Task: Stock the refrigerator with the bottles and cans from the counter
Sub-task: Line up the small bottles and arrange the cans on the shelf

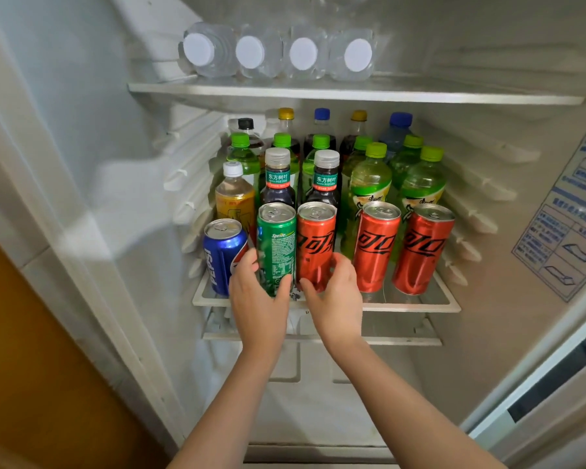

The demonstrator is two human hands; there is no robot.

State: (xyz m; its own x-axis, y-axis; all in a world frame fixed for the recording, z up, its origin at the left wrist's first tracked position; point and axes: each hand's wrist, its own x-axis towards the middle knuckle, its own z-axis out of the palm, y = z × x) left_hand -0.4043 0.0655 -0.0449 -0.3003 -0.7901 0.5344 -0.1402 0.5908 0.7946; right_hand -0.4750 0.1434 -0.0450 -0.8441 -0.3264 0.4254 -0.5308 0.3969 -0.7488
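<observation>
Green Sprite can (pixel 276 247) stands upright at front of the fridge's middle shelf (pixel 420 304), btwn blue Pepsi can (pixel 221 253) and a red Coke can (pixel 316 243). My left hand (pixel 258 299) is wrapped round the Sprite's lower half, thumb and fingers closed on it. My right hand (pixel 335 296) cups that red can's base, fingers curled on it. Two more red cans (pixel 378 245) to the right. Bottles w/ green caps (pixel 369 177) behind; water bottles (pixel 278 52) lie on the top shelf.
</observation>
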